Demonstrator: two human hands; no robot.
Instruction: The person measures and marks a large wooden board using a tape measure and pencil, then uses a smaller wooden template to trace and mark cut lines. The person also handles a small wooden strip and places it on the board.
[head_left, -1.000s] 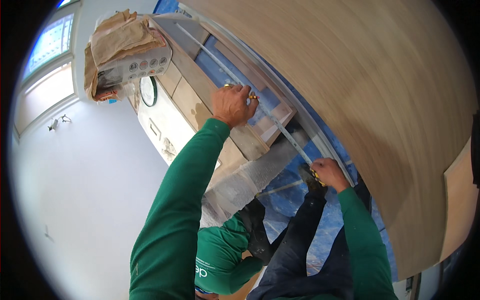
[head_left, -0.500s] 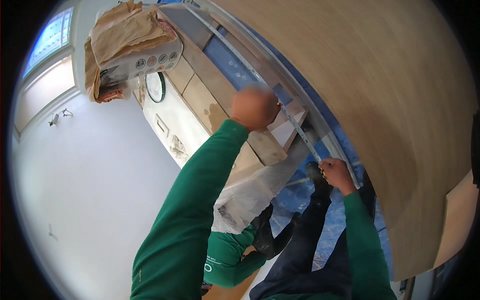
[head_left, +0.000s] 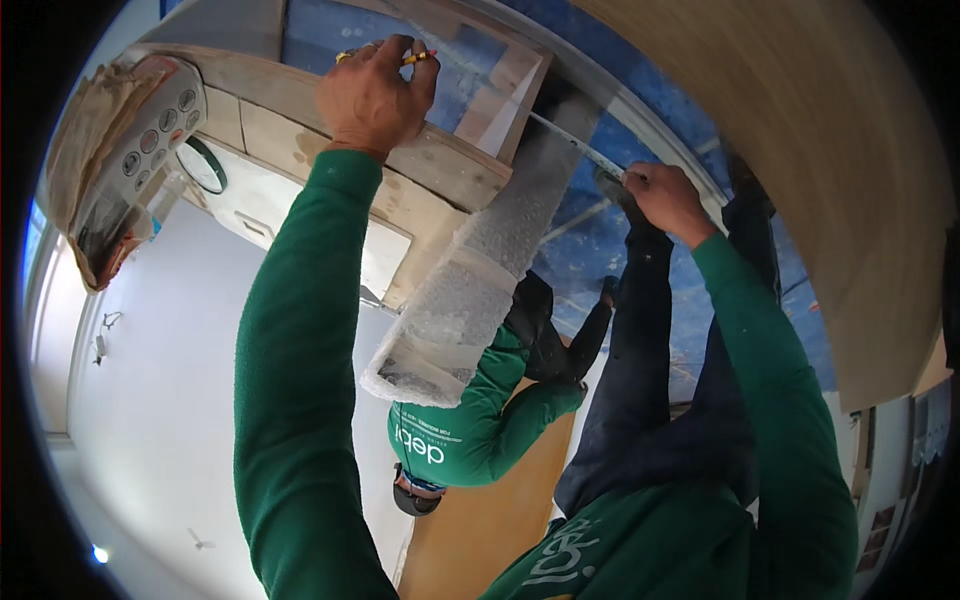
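My left hand (head_left: 375,95) is raised over the edge of a long wooden box-like frame (head_left: 455,165). Its fingers are closed round a thin yellow pencil (head_left: 416,58) with a red end. My right hand (head_left: 665,200) is pinched on the near end of a long, thin, pale measuring rule (head_left: 580,145). From there the rule slants away to the far left, across the frame's corner and the blue floor covering. Its far end blurs into the background behind my left hand.
Bubble wrap (head_left: 450,320) hangs below the frame's near end. Beyond it a co-worker in a green top (head_left: 470,405) bends down. A torn paper bag (head_left: 120,160) stands at the left. A large wooden panel (head_left: 800,150) curves along the right, above a blue-covered floor (head_left: 575,225).
The view has swung, so the frame and bag sit farther left. My left hand has come away from the rule toward the frame's edge; my right hand still holds the rule.
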